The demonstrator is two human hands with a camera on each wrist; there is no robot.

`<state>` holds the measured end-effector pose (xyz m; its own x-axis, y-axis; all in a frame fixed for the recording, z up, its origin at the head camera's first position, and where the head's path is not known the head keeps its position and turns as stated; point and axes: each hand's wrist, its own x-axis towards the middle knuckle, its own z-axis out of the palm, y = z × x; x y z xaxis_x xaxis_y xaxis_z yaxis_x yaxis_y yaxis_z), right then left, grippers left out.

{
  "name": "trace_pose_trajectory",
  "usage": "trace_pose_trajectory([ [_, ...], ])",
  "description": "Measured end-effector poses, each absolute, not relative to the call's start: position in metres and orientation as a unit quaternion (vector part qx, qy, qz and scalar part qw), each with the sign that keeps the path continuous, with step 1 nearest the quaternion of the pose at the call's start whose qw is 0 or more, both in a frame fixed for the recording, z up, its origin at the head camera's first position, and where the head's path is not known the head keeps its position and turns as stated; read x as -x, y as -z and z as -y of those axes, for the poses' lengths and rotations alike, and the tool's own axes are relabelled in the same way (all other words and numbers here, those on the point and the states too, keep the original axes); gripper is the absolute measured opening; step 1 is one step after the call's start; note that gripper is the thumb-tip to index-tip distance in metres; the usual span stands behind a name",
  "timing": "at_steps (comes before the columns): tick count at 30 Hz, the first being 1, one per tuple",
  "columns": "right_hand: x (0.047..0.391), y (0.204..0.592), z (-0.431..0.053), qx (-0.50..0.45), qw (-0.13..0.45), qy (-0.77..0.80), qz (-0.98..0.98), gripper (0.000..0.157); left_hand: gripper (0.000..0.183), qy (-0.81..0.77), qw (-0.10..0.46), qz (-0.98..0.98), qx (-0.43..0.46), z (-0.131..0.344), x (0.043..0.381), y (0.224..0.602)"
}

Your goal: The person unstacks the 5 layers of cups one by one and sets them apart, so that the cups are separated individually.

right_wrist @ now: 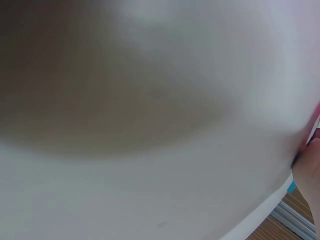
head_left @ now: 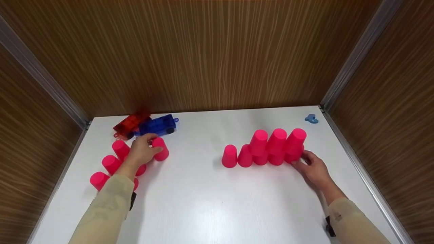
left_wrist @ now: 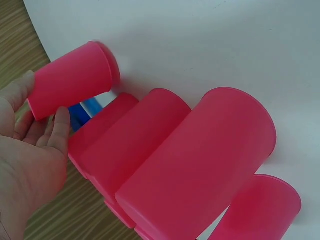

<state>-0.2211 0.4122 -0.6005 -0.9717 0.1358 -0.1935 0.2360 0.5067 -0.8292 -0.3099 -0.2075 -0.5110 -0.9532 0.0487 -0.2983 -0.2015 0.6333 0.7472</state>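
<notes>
Plain pink cup point(left_wrist: 72, 80) in left fingers point(left_wrist: 61, 127)

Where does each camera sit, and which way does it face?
Head: on the head, facing forward and down at a white table; left hand, right hand, beige sleeves show.
Left wrist: worn there, facing that hand gripping a pink tapered plastic cup.
Right wrist: worn there, facing mostly table; that hand partly at right edge.
Head and left wrist share that cup.
</notes>
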Motion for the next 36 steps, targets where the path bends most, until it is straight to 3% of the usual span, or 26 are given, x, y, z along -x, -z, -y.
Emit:
trace_pose_trajectory([
  [8,0.219,0.600,-0.411,-0.100,0.047,0.479,-0.871,0.090,0.078,-0.429,0.147,-0.890,0.042,0.208,0.307,0.505],
  [17,0.219,0.600,-0.412,-0.103,0.051,0.484,-0.867,0.088,0.078,-0.427,0.104,-0.898,-0.011,0.181,0.296,0.455],
  [26,0.218,0.600,-0.412,-0.106,0.052,0.491,-0.863,0.093,0.061,-0.417,0.024,-0.890,-0.186,0.089,0.286,0.423],
  [36,0.218,0.601,-0.411,-0.106,0.049,0.494,-0.861,0.087,0.061,-0.449,0.065,-0.853,-0.260,-0.033,0.283,0.431],
])
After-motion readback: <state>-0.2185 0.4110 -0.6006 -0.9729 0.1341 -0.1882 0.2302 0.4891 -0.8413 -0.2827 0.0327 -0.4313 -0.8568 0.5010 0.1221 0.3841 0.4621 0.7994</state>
